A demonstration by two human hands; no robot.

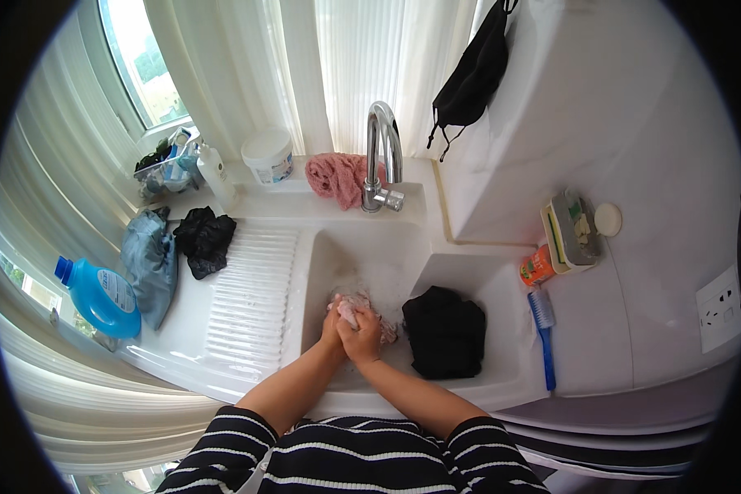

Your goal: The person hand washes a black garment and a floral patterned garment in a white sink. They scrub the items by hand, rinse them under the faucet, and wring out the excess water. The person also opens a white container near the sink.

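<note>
The left forearm (292,387) is slanting toward one o'clock, the right forearm (424,401) toward eleven; near six o'clock from centre, the left hand (331,331) is gripping, and the right hand (365,339) is pressing close at its three o'clock, gripping too

The left hand (331,329) and right hand (365,340) clasp a pink cloth (354,309) in the sink (350,241). Just right of them lies a black cloth (445,333); farther right, a blue brush (543,333). Beyond the hands are the tap (373,156) and a pink towel (335,177); to their left, a ridged washboard (251,292) and blue bottle (103,300).
</note>
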